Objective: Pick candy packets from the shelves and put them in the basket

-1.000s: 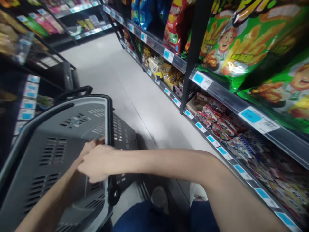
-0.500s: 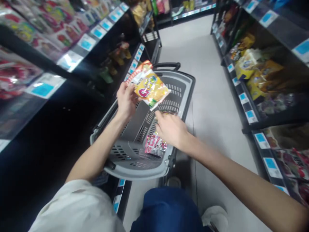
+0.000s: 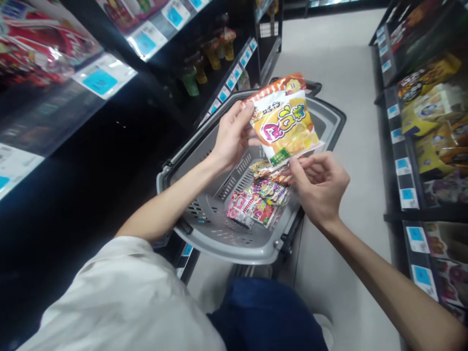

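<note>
A yellow and white candy bag point(image 3: 287, 122) with an orange striped top is held above the grey shopping basket point(image 3: 234, 257). My left hand point(image 3: 236, 134) grips its left side, thumb on the front and fingers behind. At its lower right corner, my right hand point(image 3: 321, 185) pinches the edge between thumb and fingers. Below, in the basket, lie several small candy packets point(image 3: 261, 207), some pink, some red and some purple. The bag and my right hand hide part of the basket's far end.
Black shelves with blue and white price tags point(image 3: 99, 80) run along the left. On the right shelves sit yellow snack bags point(image 3: 435, 109). A pale tiled floor point(image 3: 340, 58) stretches ahead between them. Jelly-like cups point(image 3: 212, 53) stand on a lower left shelf.
The view has shifted, so basket and hands appear farther right. My right hand has come up to the candy bag's lower edge, uncovering more packets. The bag's front now faces me more squarely.
</note>
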`<act>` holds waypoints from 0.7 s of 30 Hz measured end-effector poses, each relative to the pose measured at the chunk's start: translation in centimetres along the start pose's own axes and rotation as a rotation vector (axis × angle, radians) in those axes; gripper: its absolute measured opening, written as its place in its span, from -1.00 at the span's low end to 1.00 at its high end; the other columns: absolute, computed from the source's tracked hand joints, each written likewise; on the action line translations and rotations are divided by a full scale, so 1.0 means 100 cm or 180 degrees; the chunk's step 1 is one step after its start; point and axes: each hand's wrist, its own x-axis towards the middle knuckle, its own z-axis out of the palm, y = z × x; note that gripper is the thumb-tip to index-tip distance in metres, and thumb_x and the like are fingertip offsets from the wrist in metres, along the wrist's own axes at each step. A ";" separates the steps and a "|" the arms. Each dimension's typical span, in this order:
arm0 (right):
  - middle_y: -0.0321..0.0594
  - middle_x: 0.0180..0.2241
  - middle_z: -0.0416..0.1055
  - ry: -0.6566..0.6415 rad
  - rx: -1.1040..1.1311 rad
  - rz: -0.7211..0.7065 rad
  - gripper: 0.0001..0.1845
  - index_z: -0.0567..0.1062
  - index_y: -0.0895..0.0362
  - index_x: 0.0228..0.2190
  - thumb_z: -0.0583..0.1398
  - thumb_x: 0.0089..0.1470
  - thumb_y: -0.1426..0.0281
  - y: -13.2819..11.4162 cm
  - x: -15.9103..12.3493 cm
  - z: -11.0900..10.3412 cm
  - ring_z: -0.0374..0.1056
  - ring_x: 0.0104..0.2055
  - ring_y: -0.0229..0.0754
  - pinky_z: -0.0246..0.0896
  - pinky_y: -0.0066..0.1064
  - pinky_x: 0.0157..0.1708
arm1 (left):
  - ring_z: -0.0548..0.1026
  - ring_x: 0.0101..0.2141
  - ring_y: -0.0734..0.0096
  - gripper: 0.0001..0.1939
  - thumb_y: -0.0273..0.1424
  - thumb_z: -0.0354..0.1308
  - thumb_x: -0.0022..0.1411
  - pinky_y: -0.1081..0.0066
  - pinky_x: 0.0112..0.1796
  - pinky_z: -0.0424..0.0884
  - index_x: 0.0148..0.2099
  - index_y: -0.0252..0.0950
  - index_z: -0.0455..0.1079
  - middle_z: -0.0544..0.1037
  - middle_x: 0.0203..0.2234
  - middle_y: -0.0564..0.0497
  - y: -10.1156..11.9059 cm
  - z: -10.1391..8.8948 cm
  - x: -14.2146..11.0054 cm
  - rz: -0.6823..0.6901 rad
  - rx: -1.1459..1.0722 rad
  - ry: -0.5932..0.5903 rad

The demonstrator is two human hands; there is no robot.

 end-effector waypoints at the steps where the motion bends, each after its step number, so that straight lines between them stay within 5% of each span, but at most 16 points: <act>1: -0.29 -0.39 0.50 0.0051 0.0065 0.0009 -0.70 0.26 0.07 -0.37 0.28 0.18 0.24 -0.001 0.000 0.000 0.56 -0.38 -0.23 0.47 -0.47 -0.47 | 0.60 0.00 0.06 -0.67 -0.11 0.16 0.37 0.26 -0.17 0.63 0.01 -0.21 0.36 0.54 -0.17 0.00 0.002 0.001 -0.002 0.0010 -0.0009 -0.0026; 7: -0.34 -0.43 0.47 0.0149 -0.0058 -0.0056 -0.65 0.20 0.03 -0.37 0.32 0.11 0.27 -0.001 0.002 -0.001 0.53 -0.44 -0.23 0.43 -0.46 -0.53 | 0.58 0.03 0.07 -0.69 -0.10 0.16 0.37 0.21 -0.12 0.62 -0.02 -0.21 0.36 0.54 -0.16 0.02 0.005 0.000 -0.005 0.0080 -0.0080 0.0047; 15: -0.35 -0.49 0.42 0.0201 0.0114 -0.0306 -0.61 0.16 0.04 -0.46 0.33 0.08 0.39 0.002 0.003 0.000 0.43 -0.49 -0.27 0.33 -0.44 -0.53 | 0.63 -0.16 0.22 -0.61 -0.06 0.23 0.28 0.28 -0.18 0.63 -0.06 -0.26 0.39 0.58 -0.20 -0.03 -0.017 -0.005 0.008 -0.0049 -0.0224 -0.0145; 21: -0.39 -0.55 0.33 -0.0228 -0.0174 -0.0643 -0.64 0.19 0.07 -0.52 0.30 0.08 0.46 0.009 -0.003 -0.008 0.31 -0.54 -0.34 0.21 -0.46 -0.54 | 0.61 -0.18 0.23 -0.65 -0.08 0.31 0.21 0.31 -0.18 0.59 -0.24 -0.26 0.41 0.56 -0.34 0.01 -0.010 -0.013 0.011 0.0091 -0.0286 -0.0391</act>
